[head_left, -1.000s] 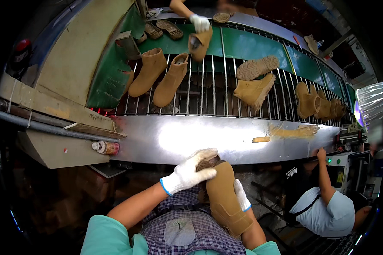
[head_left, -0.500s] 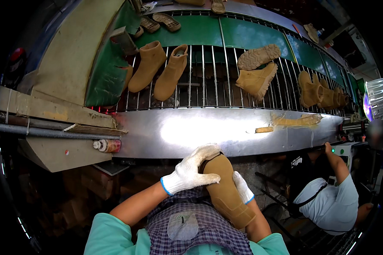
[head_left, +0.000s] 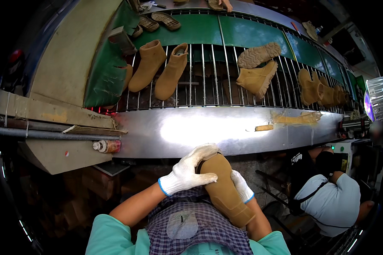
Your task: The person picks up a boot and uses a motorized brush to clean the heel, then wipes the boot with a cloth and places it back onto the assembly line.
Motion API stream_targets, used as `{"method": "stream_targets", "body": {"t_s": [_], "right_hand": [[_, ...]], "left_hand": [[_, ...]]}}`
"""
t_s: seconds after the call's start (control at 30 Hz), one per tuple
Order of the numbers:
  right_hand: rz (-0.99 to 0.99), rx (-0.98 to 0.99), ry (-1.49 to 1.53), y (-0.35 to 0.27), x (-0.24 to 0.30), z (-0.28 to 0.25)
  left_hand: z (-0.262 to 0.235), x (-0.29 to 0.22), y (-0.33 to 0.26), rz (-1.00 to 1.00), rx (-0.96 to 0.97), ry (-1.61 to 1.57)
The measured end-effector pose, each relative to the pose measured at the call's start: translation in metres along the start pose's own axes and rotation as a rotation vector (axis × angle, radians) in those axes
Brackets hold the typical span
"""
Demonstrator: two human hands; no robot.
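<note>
In front of my apron I hold a tan boot [head_left: 224, 185], tilted, its toe toward the metal ledge and its shaft toward my lower right. My left hand [head_left: 190, 169], in a white knit glove with a blue cuff, is closed round the toe end, thumb lying across the boot. A dark edge shows beside the left fingers. My right hand [head_left: 241, 187], gloved too, supports the boot along its right side; its fingertips are partly hidden behind the boot.
Beyond the metal ledge [head_left: 140, 127] runs a barred conveyor [head_left: 208, 80] with tan boots [head_left: 171, 74] and loose soles [head_left: 166, 20]. On the ledge lies a wooden-handled tool [head_left: 264, 128]; a small bottle [head_left: 108, 146] is at left. A co-worker [head_left: 327, 199] sits at right; another person's hand [head_left: 227, 5] shows far off.
Another person's hand has appeared at the far top edge by a sole. The co-worker at right has drawn their arm down. My hands and the boot have barely shifted.
</note>
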State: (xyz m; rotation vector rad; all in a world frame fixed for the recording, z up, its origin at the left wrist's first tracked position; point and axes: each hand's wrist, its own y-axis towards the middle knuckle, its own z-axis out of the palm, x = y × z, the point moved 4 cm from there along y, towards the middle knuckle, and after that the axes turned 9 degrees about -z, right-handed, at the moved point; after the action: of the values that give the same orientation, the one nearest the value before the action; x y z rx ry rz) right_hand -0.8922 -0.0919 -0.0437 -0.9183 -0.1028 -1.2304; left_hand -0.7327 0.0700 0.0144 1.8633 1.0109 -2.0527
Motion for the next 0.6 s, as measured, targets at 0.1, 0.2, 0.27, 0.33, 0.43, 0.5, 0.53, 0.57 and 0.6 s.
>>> {"method": "stream_targets", "body": {"t_s": [0.1,0.2,0.27,0.33,0.43,0.5,0.53,0.57,0.6], "right_hand": [[-0.015,0.013,-0.074,0.0,0.0,0.001],[-0.064,0.034,-0.187,0.003,-0.001,-0.004],[-0.1,0.029,-0.136,0.005,0.005,0.001],[-0.106,0.036,-0.038,0.011,0.016,0.017],[-0.076,0.061,0.241,0.03,0.044,0.054],[-0.194,0.048,0.165,0.039,0.067,0.083],[-0.229,0.06,0.135,0.04,0.077,0.098],[-0.332,0.093,0.041,0.045,0.077,0.093],[-0.391,0.038,-0.073,0.038,0.082,0.103]], "left_hand": [[-0.003,-0.004,-0.002,-0.031,0.04,-0.009],[-0.008,-0.013,-0.004,-0.019,0.06,0.087],[-0.008,-0.03,-0.002,-0.031,0.072,0.028],[-0.015,-0.045,0.001,0.013,0.016,0.022],[-0.036,-0.09,0.012,0.192,-0.156,0.114],[-0.062,-0.141,0.014,0.317,-0.21,0.316],[-0.073,-0.165,0.012,0.303,-0.199,0.337],[-0.081,-0.18,0.014,0.344,-0.16,0.353],[-0.09,-0.193,0.012,0.354,-0.098,0.305]]}}
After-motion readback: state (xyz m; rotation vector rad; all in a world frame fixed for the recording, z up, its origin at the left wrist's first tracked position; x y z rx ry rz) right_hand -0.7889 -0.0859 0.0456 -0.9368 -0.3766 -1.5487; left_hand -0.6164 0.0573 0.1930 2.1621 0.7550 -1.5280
